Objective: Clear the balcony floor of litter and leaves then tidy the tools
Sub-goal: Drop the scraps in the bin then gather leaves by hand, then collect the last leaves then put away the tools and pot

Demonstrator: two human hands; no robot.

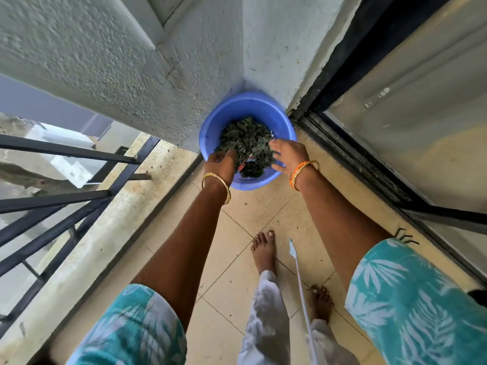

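A blue plastic tub point(283, 122) stands in the balcony corner, filled with dark green dried leaves point(246, 140) and a scrap of litter. My left hand point(221, 163) is over the tub's near left rim with its fingers down in the leaves. My right hand point(288, 154) hovers over the right side of the pile, fingers spread and straight, palm toward the leaves. A thin pale blue handle point(299, 275) of a tool runs across the floor between my feet.
A black metal railing point(79, 201) on a stained kerb lines the left side. A sliding door with a black track point(374, 175) runs along the right. Rough grey walls meet behind the tub. My bare feet point(264, 248) stand on beige tiles with small specks of debris.
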